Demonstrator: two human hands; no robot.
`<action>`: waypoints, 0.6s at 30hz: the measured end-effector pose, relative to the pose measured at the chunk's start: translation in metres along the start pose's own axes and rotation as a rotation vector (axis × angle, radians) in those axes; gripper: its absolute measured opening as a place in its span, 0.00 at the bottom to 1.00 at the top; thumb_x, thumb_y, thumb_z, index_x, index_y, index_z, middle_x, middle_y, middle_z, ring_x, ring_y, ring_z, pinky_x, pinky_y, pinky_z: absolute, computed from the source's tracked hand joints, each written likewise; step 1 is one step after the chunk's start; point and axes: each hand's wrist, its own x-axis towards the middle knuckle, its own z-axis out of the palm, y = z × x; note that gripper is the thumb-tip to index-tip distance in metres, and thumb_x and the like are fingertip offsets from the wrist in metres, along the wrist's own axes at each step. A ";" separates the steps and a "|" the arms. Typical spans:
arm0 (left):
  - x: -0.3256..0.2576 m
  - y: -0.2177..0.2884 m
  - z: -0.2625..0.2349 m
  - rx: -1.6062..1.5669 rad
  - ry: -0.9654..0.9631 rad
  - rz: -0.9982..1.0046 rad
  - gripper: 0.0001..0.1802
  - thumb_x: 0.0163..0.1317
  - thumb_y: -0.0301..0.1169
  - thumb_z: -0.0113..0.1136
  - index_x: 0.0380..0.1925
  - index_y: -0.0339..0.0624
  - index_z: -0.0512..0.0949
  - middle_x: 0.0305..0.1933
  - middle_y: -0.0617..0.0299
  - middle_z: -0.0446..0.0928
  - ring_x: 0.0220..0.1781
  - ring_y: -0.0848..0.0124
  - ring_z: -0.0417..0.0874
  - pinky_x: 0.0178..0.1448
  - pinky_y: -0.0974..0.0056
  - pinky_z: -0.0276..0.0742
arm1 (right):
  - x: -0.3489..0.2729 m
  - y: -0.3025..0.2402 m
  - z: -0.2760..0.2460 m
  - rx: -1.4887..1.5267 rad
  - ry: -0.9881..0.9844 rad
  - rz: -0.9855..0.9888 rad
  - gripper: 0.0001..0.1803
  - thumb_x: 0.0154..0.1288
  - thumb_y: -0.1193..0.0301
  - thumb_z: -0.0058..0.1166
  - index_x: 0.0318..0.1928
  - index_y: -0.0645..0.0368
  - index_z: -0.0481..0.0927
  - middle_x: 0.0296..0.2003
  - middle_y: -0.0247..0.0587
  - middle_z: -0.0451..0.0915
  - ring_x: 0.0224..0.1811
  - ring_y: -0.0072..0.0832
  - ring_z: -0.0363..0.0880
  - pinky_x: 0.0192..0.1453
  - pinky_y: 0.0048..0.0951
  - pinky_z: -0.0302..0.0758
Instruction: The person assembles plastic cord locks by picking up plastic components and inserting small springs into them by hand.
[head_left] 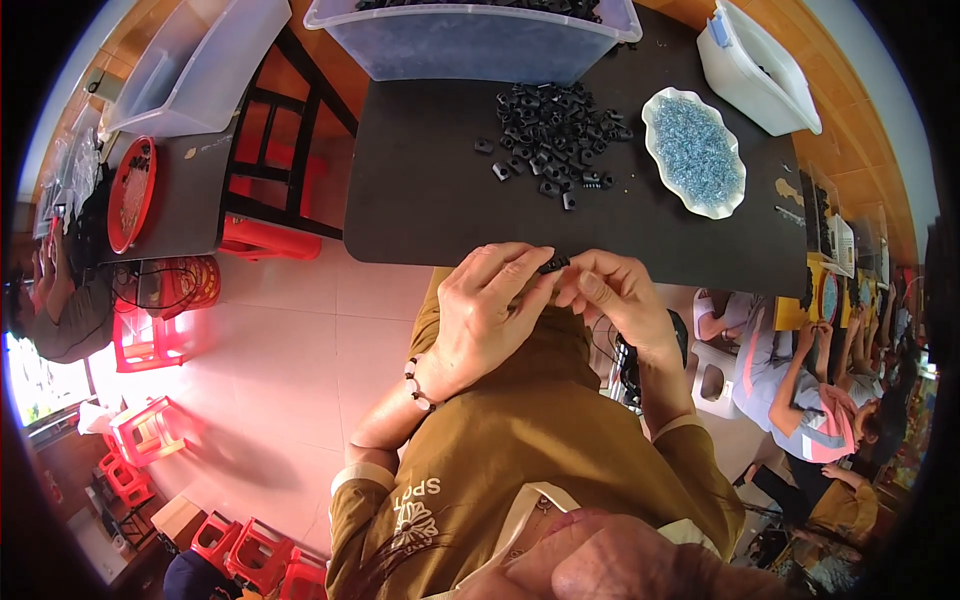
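White scalloped dish (737, 190) w/ blue-grey screws (695, 150); bin (470, 45) w/ black parts (480, 5).

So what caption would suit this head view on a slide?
Both hands, left hand and right hand, pinch a small black part at a black table edge.

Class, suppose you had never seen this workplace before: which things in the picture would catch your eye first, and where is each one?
First, the two hands meeting at the near edge of the black table: the left hand and right hand pinch a small black part between them. Beyond them lies a pile of black parts, with a scalloped white dish of pale blue pieces to its right. Red stools glow on the floor at left.
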 end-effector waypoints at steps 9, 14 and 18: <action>0.004 0.004 0.009 0.011 -0.036 -0.009 0.14 0.54 0.22 0.76 0.42 0.37 0.87 0.40 0.55 0.83 0.37 0.65 0.87 0.35 0.66 0.87 | -0.002 -0.009 -0.009 -0.028 0.146 -0.055 0.18 0.78 0.60 0.56 0.51 0.64 0.82 0.33 0.36 0.86 0.28 0.13 0.77 0.31 0.15 0.73; 0.006 0.007 0.013 0.028 -0.070 -0.008 0.14 0.54 0.22 0.76 0.42 0.37 0.87 0.40 0.55 0.83 0.36 0.66 0.88 0.36 0.67 0.87 | 0.001 -0.009 -0.014 -0.053 0.170 -0.091 0.18 0.78 0.60 0.55 0.50 0.64 0.82 0.33 0.33 0.85 0.30 0.12 0.76 0.32 0.15 0.71; 0.006 0.006 0.018 -0.042 -0.075 -0.055 0.15 0.53 0.25 0.76 0.42 0.40 0.86 0.39 0.58 0.83 0.38 0.59 0.85 0.40 0.59 0.82 | 0.005 -0.005 -0.020 -0.036 0.161 -0.108 0.18 0.78 0.59 0.56 0.50 0.64 0.83 0.32 0.31 0.84 0.30 0.12 0.75 0.33 0.14 0.70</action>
